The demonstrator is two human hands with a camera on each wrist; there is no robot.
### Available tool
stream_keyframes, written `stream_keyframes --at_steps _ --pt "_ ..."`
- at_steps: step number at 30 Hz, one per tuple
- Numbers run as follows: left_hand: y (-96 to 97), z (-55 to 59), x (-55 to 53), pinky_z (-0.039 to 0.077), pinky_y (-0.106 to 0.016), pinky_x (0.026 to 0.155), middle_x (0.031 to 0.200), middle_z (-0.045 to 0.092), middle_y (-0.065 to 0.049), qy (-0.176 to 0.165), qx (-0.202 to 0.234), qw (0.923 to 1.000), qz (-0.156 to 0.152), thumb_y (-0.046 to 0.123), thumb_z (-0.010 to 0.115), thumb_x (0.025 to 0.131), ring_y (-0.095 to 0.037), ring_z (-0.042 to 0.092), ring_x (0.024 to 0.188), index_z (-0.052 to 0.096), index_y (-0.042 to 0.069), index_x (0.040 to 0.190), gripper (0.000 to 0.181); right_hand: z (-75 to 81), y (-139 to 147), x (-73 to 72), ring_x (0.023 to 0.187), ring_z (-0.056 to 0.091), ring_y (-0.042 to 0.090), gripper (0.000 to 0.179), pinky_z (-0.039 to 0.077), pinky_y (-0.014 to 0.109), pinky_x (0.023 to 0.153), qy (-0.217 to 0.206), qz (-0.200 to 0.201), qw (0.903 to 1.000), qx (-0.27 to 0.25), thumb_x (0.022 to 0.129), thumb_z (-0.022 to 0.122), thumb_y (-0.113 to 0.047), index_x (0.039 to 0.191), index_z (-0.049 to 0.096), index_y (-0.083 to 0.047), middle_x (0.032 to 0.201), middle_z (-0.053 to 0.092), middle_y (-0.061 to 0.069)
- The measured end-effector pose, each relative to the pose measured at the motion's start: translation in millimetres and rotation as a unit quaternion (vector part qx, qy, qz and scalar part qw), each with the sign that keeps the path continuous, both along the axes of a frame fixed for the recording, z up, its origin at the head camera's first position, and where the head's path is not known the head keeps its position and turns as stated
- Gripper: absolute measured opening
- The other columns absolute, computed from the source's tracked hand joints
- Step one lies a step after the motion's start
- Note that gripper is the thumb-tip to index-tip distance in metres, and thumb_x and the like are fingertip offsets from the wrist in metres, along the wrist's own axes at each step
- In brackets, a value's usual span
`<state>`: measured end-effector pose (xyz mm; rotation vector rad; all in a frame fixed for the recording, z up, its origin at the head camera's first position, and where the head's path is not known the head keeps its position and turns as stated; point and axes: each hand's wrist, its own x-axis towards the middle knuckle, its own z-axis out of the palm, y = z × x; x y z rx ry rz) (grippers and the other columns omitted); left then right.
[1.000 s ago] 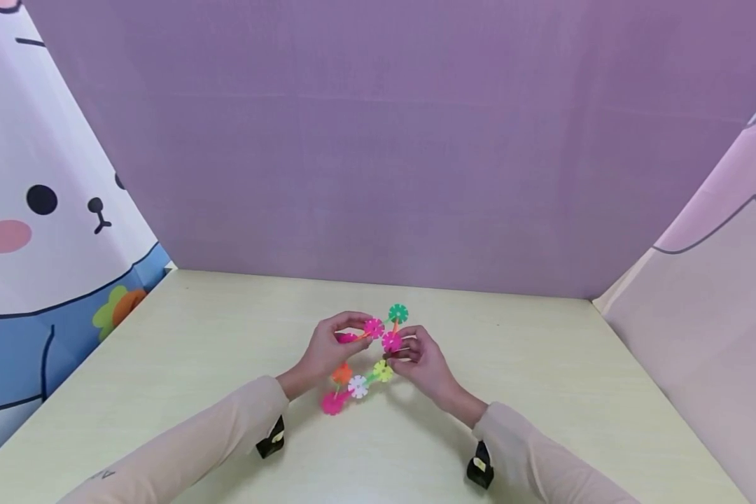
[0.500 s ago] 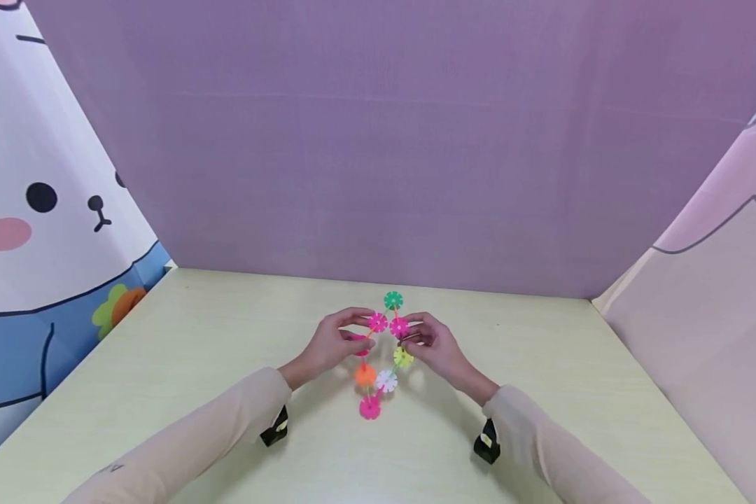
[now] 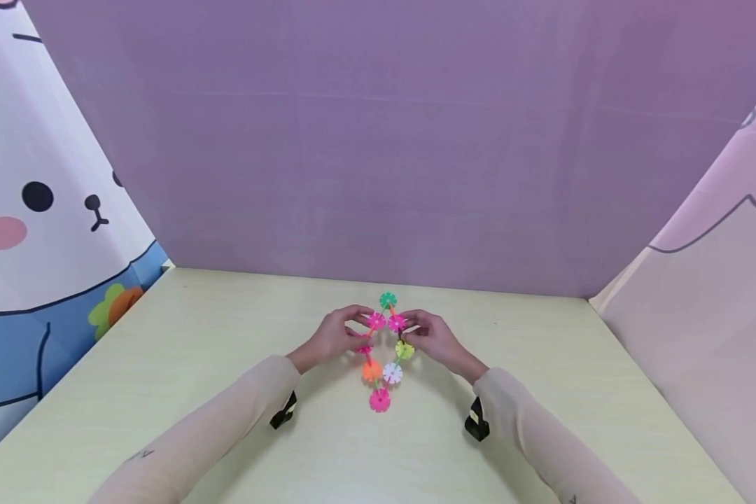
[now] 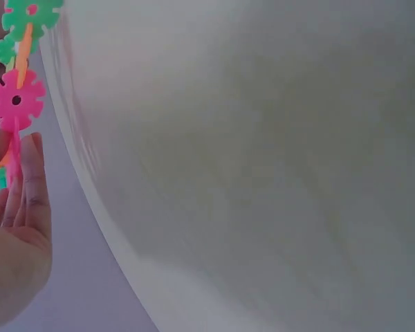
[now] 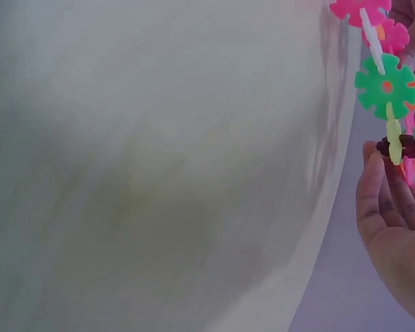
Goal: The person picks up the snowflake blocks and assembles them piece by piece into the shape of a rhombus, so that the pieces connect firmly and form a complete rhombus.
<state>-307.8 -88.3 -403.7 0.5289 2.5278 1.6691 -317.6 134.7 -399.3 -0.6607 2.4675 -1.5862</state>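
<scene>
A chain of colourful notched snowflake discs forms a loop between the two hands in the head view. Its green disc (image 3: 388, 300) is at the top and a pink disc (image 3: 380, 400) at the bottom. My left hand (image 3: 334, 337) pinches the loop's left side, at a pink disc seen edge-on in the left wrist view, beneath a pink disc (image 4: 16, 101) facing that camera. On the other side, my right hand (image 3: 437, 343) pinches a dark red disc (image 5: 409, 146), joined to a yellow disc (image 3: 404, 349). An orange disc (image 3: 372, 371) and a white disc (image 3: 393, 373) hang lower.
A pale wooden table (image 3: 239, 308) lies under both hands. Behind it rises a purple backdrop (image 3: 378, 154), with a cartoon-printed cloth (image 3: 57, 266) on the left and a pink one (image 3: 724, 280) on the right. A black wrist device (image 3: 477, 420) hangs below the right cuff.
The loop's lower part has swung to the right and now hangs beneath the hands with its two sides spread. The right hand has moved up and slightly right. Both hands keep their grip.
</scene>
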Motion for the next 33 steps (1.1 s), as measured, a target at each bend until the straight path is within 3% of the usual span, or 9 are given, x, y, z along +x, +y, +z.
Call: stream_keyframes --at_steps 10,19,33 --pt "-2.5 -2.4 -13.9 0.052 -0.024 0.06 0.105 0.062 -0.012 -0.007 -0.078 0.9969 0.003 0.007 0.071 0.077 -0.014 0.06 0.066 0.054 0.005 0.121 0.047 -5.1 -1 -15.9 0.1 0.059 0.033 0.039 0.052 0.035 0.08 -0.031 0.025 0.9989 0.024 0.086 0.055 -0.002 0.123 0.047 0.009 0.115 0.056 0.028" --pt "-0.4 -0.6 -20.5 0.053 -0.029 0.076 0.109 0.061 -0.009 -0.03 -0.146 0.9888 -0.003 0.01 0.069 0.08 -0.018 0.062 0.089 0.053 0.007 0.123 0.046 -10.7 -1 -18.9 0.097 0.06 0.025 0.037 0.052 0.028 0.078 -0.059 0.021 0.9975 0.032 0.086 0.053 0.0 0.122 0.048 0.007 0.113 0.057 0.025" --pt "-1.1 -1.6 -25.3 0.052 -0.032 0.083 0.11 0.061 -0.008 -0.052 -0.165 0.9849 -0.012 0.008 0.067 0.081 -0.02 0.06 0.095 0.054 0.01 0.123 0.044 -9.7 -4 -18.7 0.09 0.061 0.017 0.033 0.053 0.027 0.075 -0.058 0.002 0.9967 0.056 0.085 0.056 -0.001 0.118 0.052 0.005 0.109 0.061 0.02"
